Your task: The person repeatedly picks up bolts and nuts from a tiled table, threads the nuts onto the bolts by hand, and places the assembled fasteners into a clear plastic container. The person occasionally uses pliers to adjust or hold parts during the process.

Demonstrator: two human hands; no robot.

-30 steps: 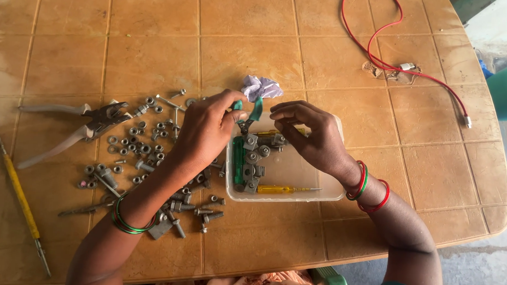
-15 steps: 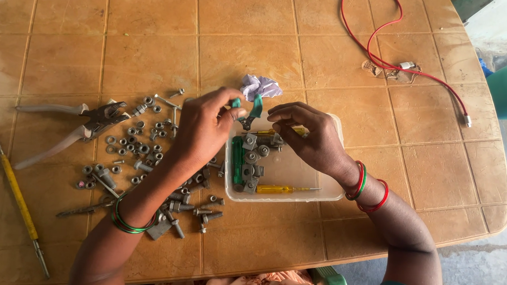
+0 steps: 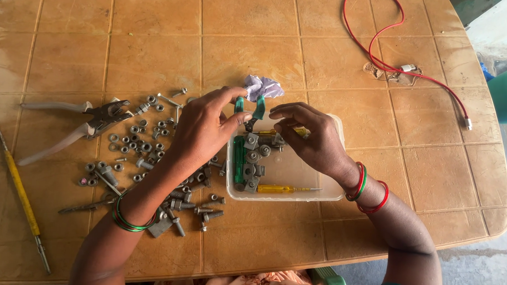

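Both hands are working right over a shallow white plastic tub [image 3: 330, 191] sitting near the front edge of the tan tiled table [image 3: 257, 41]. The left hand [image 3: 204, 129] is pinching the green handles of a small pair of pliers [image 3: 250, 107] between thumb and fingertips, so it's closed narrow on the tool, holding it just above the tub's back rim. That looks like a sensible spot, since anything slipping loose would be dropping into the tub instead of rolling off. The right hand [image 3: 312, 138] is curling its fingers in close beside the pliers' nose, hovering over the tub; whether it's actually gripping a small part there is hard to tell, because the fingers are hiding it.

Inside the tub, some nuts and bolts [image 3: 256, 156] are lying along the left side with a green strip and a little yellow-handled screwdriver [image 3: 285, 189] along the front wall. A much bigger scatter of loose hardware [image 3: 146, 155] is spreading across the table just left of the tub, under the left forearm. Further left, grey-handled pliers [image 3: 80, 122] and a long yellow screwdriver [image 3: 21, 199] are lying well apart from the hands. A crumpled bit of purple paper [image 3: 264, 86] is sitting behind the tub, and a red wire [image 3: 391, 63] is looping off toward the right.
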